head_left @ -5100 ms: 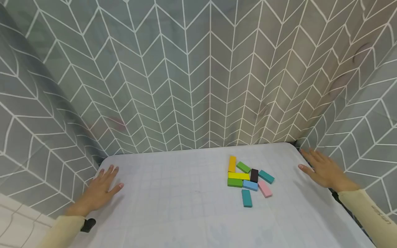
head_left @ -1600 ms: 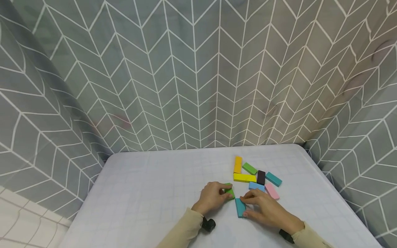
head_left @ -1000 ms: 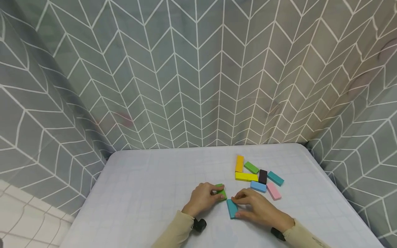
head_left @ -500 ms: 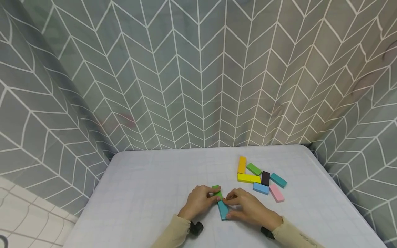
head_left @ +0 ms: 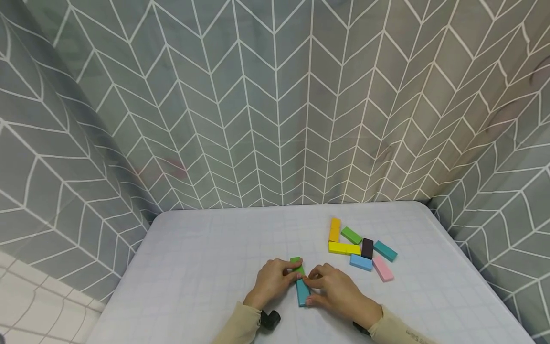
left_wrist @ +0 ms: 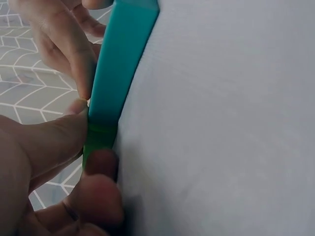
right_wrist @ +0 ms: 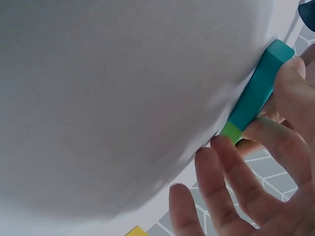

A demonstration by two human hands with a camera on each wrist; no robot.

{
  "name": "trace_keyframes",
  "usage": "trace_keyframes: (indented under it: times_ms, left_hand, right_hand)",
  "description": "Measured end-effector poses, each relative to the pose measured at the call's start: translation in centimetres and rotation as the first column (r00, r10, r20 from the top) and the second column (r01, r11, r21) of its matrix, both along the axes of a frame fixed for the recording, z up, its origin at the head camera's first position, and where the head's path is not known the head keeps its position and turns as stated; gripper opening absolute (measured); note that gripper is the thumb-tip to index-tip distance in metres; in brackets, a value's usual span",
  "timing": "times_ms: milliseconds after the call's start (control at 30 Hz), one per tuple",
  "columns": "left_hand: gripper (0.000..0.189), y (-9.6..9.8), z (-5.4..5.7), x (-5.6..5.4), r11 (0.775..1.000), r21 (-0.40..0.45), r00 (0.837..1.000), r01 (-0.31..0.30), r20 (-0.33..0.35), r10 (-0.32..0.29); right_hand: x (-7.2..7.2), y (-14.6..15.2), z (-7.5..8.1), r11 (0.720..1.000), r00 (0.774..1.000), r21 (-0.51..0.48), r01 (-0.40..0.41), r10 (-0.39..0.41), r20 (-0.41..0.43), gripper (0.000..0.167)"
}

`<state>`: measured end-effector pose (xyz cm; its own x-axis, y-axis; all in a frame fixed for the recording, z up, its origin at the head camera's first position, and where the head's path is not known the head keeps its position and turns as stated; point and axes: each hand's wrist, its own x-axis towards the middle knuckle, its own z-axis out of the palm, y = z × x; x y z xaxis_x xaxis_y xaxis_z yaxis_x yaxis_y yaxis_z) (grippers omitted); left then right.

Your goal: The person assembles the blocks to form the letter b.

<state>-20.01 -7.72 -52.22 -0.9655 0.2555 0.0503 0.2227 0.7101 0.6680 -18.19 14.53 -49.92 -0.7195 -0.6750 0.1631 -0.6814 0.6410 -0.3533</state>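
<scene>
A green block (head_left: 299,270) and a teal block (head_left: 302,293) lie end to end on the white table in a slightly slanting line. My left hand (head_left: 270,283) pinches the green block between thumb and fingers, covering part of it. From the right side, my right hand (head_left: 339,291) holds the teal block, its thumb near the block's front end and its fingertips by the seam. In the left wrist view the teal block (left_wrist: 118,64) meets the green block (left_wrist: 100,140) with their sides nearly flush. The right wrist view shows the same seam beside the right fingers (right_wrist: 236,162).
Right of the hands lie loose blocks: orange (head_left: 335,229), yellow (head_left: 344,248), green (head_left: 351,235), black (head_left: 367,248), teal (head_left: 385,251), light blue (head_left: 361,263) and pink (head_left: 383,269). A grey patterned curtain (head_left: 275,119) hangs around the table (head_left: 206,248).
Both hands came in from the table's sides and took hold of the green and teal blocks. These moved left, away from the group; the teal block came up against the green one's end.
</scene>
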Motion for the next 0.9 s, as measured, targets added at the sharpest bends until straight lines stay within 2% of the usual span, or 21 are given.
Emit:
trace_keyframes:
  times_ms: [300,500,700,900]
  left_hand:
    - [0.038,-0.3,-0.1,-0.1,0.999,0.035,1.0,0.0,0.009,0.0]
    - [0.039,-0.4,-0.3,0.0,0.999,0.032,1.0,0.01,-0.009,-0.01]
    - [0.039,-0.5,-0.4,0.1,0.999,0.043,1.0,0.02,0.002,-0.02]
    - [0.04,-0.7,-0.4,0.2,0.997,0.031,0.998,0.067,0.011,-0.067]
  right_hand:
    - [-0.3,-0.2,0.2,0.997,0.996,-0.047,0.062,-0.059,0.071,0.056]
    - [-0.4,-0.5,0.2,0.993,0.993,-0.062,0.097,-0.092,0.076,0.056]
    - [-0.5,-0.9,0.2,0.996,0.995,-0.043,0.074,-0.071,0.064,0.055]
    - [-0.2,-1.1,0.2,0.998,0.996,-0.025,0.064,-0.062,0.067,0.056]
